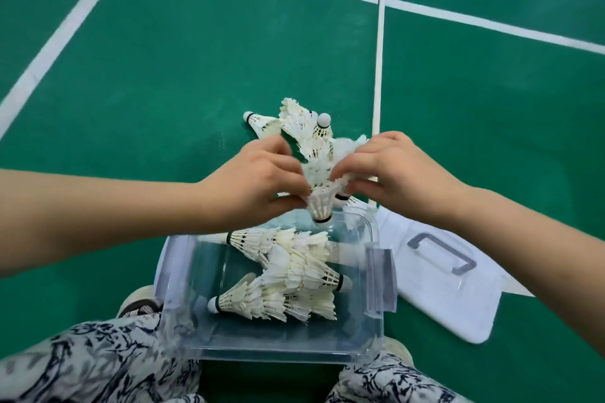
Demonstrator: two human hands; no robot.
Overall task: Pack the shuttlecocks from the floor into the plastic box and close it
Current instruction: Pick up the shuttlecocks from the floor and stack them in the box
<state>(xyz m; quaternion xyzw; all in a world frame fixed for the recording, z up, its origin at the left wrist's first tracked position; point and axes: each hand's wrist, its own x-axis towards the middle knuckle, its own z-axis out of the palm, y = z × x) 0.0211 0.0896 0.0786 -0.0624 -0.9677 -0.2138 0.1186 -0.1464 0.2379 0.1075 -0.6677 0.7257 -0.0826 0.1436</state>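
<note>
Near the middle of the frame both hands hold a nested stack of shuttlecocks (317,170). Its frayed white feathers fan toward the top of the frame. Its rounded cork tip, ringed with a black band, points down over the far rim of the box (268,353).

The left hand (258,180) has its fingers (288,203) curled round the lowest cone just above the cork. The right hand (396,173) grips the feather skirt from the other side with bent fingers (353,170).

The box is clear plastic, rectangular with rounded corners, and has a greyish clip (381,281) on its right wall. It stands open on the floor (163,75) in the lower middle of the frame. Inside it, packed shuttlecocks (294,271) lie on their sides, their ragged feather cones overlapping and their corks pointing left and right.

Just above the hands, loose shuttlecocks (262,124) lie on the floor, which is a matte green court surface crossed by white lines.

To the right of the box a flat, milky-white lid (458,304) with rounded corners lies on the floor. It has a grey U-shaped handle (442,252).

Along the bottom edge are trousers (82,363) of pale cloth with a dark inky print, and a shoe (137,301) shows beside the box's left wall.
</note>
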